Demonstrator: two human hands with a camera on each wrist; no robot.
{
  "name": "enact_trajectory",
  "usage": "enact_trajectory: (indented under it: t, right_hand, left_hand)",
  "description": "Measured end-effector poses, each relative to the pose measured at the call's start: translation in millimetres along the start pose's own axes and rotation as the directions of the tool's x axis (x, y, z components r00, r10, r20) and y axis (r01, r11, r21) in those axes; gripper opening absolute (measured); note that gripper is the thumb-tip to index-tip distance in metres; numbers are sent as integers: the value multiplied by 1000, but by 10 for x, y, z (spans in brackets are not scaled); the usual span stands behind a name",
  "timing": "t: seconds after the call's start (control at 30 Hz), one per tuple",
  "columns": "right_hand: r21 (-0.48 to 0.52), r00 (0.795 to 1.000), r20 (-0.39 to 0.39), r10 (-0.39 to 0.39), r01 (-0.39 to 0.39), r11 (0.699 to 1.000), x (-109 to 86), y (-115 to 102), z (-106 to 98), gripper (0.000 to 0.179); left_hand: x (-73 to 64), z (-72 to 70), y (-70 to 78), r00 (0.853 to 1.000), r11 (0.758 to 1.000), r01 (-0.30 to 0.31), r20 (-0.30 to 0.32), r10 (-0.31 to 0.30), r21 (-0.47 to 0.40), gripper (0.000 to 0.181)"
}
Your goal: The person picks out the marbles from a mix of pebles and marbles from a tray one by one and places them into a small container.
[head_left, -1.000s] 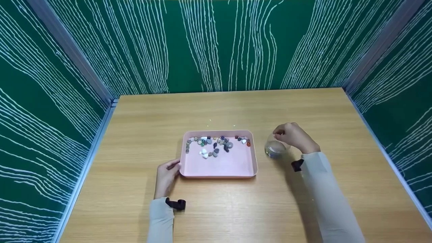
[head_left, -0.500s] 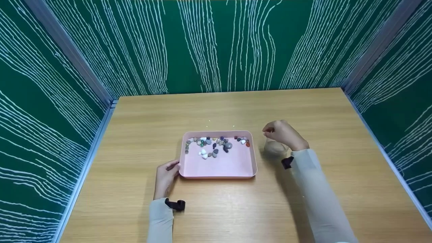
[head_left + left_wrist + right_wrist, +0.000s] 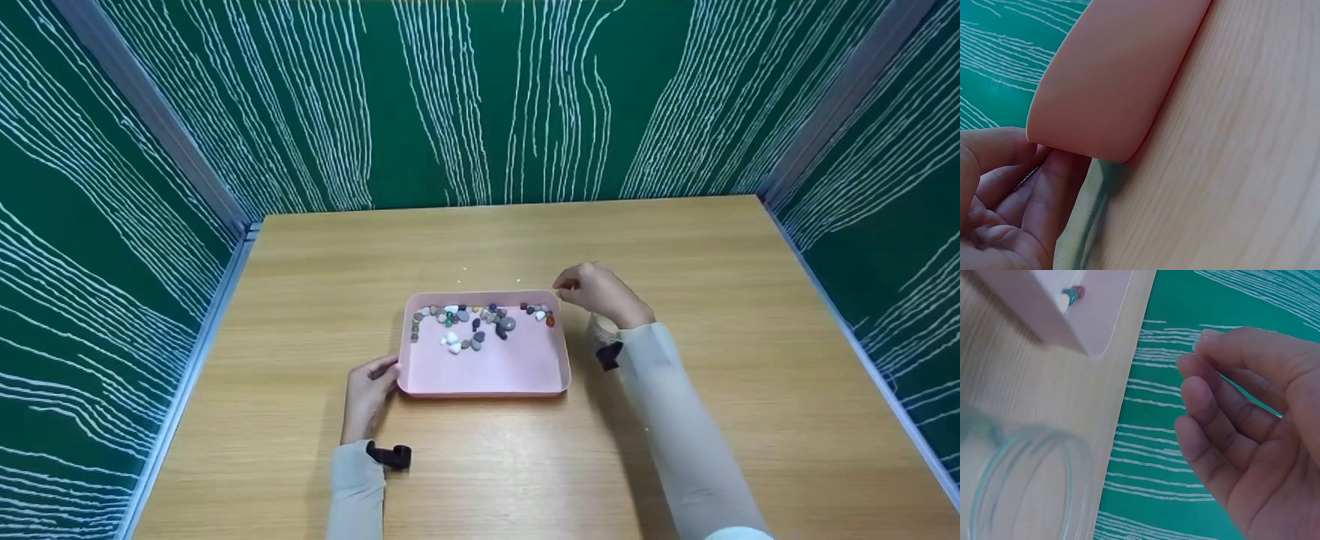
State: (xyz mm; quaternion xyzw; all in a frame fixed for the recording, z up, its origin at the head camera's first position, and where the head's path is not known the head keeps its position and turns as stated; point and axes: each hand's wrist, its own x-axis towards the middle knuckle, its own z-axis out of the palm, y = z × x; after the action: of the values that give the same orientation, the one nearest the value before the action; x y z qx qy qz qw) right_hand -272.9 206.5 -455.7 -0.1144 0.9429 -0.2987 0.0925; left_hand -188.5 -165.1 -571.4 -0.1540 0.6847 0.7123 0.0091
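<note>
My left hand [image 3: 370, 396] holds the pink tray [image 3: 487, 379] at its front left corner. In the left wrist view its thumb [image 3: 1008, 146] meets the rim, and the other fingertips go out of sight beside the wall. Stones of mixed colours lie in the tray, among them a grey stone [image 3: 508, 323] and white stones [image 3: 454, 337]. Above the tray's back right corner, my right hand [image 3: 604, 292] pinches a small pale stone [image 3: 1196, 344] between thumb and forefinger. A clear jar [image 3: 1033, 489] stands right of the tray, partly covered by the right wrist in the head view.
Tiny white bits [image 3: 518, 280] lie on the wooden table [image 3: 360, 255] behind the tray. Green walls [image 3: 495, 105] with white lines close in the back and both sides. A dark wrist strap mount [image 3: 609, 355] hangs close to the jar.
My right hand has come up out of the jar and moved left to the tray's back right corner, carrying the small stone. The left hand has stayed on the tray.
</note>
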Motion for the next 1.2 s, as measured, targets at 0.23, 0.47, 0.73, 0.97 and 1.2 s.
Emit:
enact_trajectory:
  t: [0.23, 0.47, 0.73, 0.97, 1.2]
  right_hand:
    - [-5, 1000, 28, 3, -3, 1000, 117, -137, 88, 21]
    - [12, 999, 17, -41, 41, 999, 175, -256, 184, 18]
    - [30, 997, 79, -3, 0, 1000, 254, -412, 292, 25]
    - [-10, 996, 80, -49, 50, 999, 353, -552, 405, 23]
    - [14, 991, 111, -77, 75, 997, 436, -653, 517, 22]
  left_hand:
    - [1, -7, 0, 1000, 1000, 2, 8, -2, -22, 30]
    - [-2, -2, 3, 1000, 999, -18, 21, 19, -43, 31]
    - [3, 9, -3, 1000, 999, 7, 3, -7, -51, 30]
    - [-3, 14, 4, 1000, 999, 11, -7, -11, -45, 29]
    - [-3, 15, 13, 1000, 999, 7, -1, -7, -31, 29]
